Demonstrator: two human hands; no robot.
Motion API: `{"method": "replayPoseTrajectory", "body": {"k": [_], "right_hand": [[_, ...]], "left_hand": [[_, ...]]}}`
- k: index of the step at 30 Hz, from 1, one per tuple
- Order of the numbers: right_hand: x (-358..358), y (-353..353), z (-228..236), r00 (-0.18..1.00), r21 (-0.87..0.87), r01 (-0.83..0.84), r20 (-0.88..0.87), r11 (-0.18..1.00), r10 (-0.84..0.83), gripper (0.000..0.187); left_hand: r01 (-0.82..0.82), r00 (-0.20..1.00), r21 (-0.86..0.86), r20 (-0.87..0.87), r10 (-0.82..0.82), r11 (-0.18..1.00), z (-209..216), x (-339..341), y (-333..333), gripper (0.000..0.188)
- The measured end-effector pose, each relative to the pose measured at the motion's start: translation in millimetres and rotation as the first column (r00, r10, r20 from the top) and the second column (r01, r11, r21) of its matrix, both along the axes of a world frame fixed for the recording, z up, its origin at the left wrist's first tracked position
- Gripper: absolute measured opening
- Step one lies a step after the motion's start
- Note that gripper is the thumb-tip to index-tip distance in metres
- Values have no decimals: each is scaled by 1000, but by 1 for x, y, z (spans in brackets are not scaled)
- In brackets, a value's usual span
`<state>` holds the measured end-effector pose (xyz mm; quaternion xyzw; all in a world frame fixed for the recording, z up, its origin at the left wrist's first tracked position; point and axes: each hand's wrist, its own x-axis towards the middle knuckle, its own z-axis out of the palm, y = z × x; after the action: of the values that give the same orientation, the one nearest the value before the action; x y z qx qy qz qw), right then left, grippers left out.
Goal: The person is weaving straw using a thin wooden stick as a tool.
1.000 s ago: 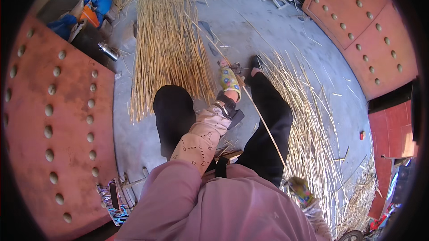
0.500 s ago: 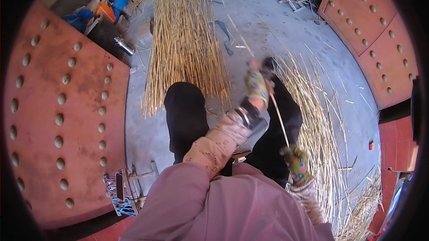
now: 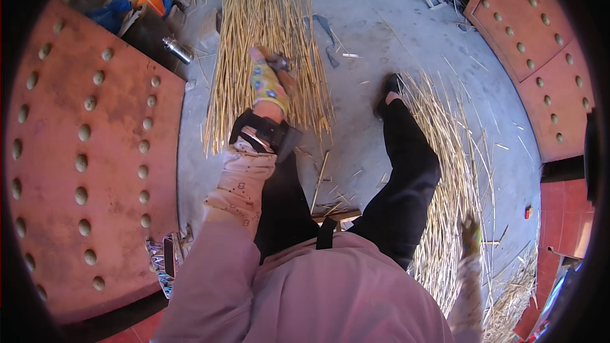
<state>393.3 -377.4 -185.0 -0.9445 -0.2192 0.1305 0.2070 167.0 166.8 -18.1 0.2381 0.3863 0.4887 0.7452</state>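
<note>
My left hand, in a patterned fingerless-looking glove, reaches over the lower part of a bundle of golden stalks ahead of me. Its fingers appear curled around a small dark object, too blurred to name. My right hand, in a similar glove, is low at my right side, over a pile of paler peeled-looking stalks. Motion smears its fingers, and I cannot see whether it holds a stalk. A dark band with a flap is strapped round my left wrist.
Red studded door panels stand at left and right. A metal flask lies near blue and orange bags at the far left. Stalk scraps and a dark strip litter the grey floor. A wooden seat edge shows between my legs.
My left hand has swung left from over my right leg to the golden bundle. My right hand has moved outward to the pale pile. The stalk stretched between them is no longer there.
</note>
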Motion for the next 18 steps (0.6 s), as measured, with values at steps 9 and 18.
{"method": "replayPoseTrajectory", "body": {"k": [9,18], "right_hand": [[23,422,31,226,708,211,-706,674,671,22],[-81,489,-271,804,-116,-595,-105,795,586,26]], "left_hand": [[551,677,505,-736,-3,664,-41,-33,-25,44],[366,907,-336,-82,-413,868,-18,-71,-19,46]]}}
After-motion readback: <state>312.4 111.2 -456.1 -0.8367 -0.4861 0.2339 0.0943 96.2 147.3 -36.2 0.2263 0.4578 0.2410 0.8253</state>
